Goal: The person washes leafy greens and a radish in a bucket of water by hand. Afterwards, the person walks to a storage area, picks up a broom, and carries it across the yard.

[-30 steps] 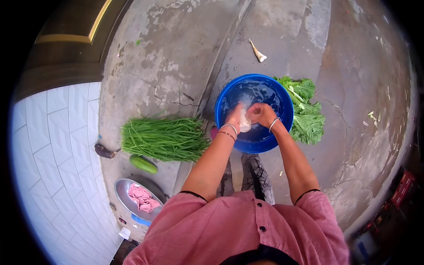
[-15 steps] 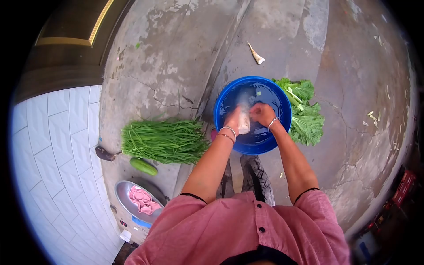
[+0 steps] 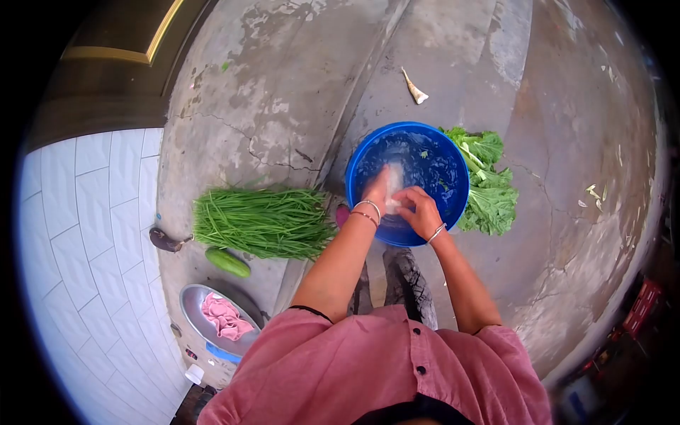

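Observation:
A blue basin (image 3: 463, 159) of water stands on the concrete in front of my feet. Inside it my left hand (image 3: 377, 188) is wrapped round a pale, whitish piece (image 3: 394, 185), blurred and partly under water. My right hand (image 3: 421, 209) is at the lower right of this piece, fingers bent towards it; whether they touch it or pinch anything is unclear. Small green bits float in the water.
Leafy greens (image 3: 491, 198) lie right of the basin, a pale root (image 3: 415, 88) beyond it. To the left are long green stalks (image 3: 262, 222), a cucumber (image 3: 227, 262), an eggplant (image 3: 166, 241) and a metal bowl (image 3: 193, 306) holding pink cloth (image 3: 225, 316).
My right hand has moved down and nearer the pale piece, its fingers now over the lower part. My left hand keeps its hold. The floating green bits have shifted.

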`<state>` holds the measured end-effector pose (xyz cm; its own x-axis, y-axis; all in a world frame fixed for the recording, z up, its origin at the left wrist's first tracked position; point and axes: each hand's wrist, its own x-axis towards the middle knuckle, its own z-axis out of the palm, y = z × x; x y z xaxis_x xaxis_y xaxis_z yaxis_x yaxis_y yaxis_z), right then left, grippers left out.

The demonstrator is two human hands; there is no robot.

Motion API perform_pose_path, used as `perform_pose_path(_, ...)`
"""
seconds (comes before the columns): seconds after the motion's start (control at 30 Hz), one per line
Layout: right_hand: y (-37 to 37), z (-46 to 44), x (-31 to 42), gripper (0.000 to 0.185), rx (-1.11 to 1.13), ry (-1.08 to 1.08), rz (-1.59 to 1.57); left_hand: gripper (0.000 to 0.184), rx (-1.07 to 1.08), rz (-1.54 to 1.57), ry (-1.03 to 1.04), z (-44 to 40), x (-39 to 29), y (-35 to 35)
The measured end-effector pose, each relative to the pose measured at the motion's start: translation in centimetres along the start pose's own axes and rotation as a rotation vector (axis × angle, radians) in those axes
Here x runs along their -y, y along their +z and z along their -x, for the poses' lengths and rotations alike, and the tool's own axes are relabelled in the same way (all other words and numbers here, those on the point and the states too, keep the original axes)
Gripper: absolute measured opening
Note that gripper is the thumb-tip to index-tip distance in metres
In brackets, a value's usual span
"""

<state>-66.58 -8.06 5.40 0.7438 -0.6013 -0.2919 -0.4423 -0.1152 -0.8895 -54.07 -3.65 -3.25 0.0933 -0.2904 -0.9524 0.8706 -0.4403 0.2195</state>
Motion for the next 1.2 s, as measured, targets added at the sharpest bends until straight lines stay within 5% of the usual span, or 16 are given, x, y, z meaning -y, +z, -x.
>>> perform_pose_path(0.27,-1.0,-0.9,-0.1,0.019,0.036,-0.049,0.018,0.037,0.211,0.163,-0.064,-3.6,1.5,-1.3)
perform_pose_path(0.47,-1.1,-0.8,-0.5,0.017,0.085,-0.062,0.061,0.038,0.036,0.106,-0.004,-0.1,0.1,0.1)
perform_pose_path(0.8,-0.6,-0.8,-0.8,0.016,0.048,-0.036,0.017,0.038,0.145,0.163,0.085,-2.6,1.3,-0.9)
perform_pose_path(0.9,-0.4,-0.6,-0.4,0.014,-0.021,-0.099,0.013,0.036,0.135,0.209,-0.047,-2.3,1.1,-1.1)
perform_pose_path(1.1,-2.0,-1.5,-3.7,0.007,0.215,0.174,-0.151,0.039,0.064,0.178,-0.043,-0.2,0.2,0.0)
perform_pose_path(1.2,-2.1,-3.9,-6.8,0.011,-0.388,0.21,-0.303,0.04,0.05,0.192,-0.122,0.9,-0.4,0.6)
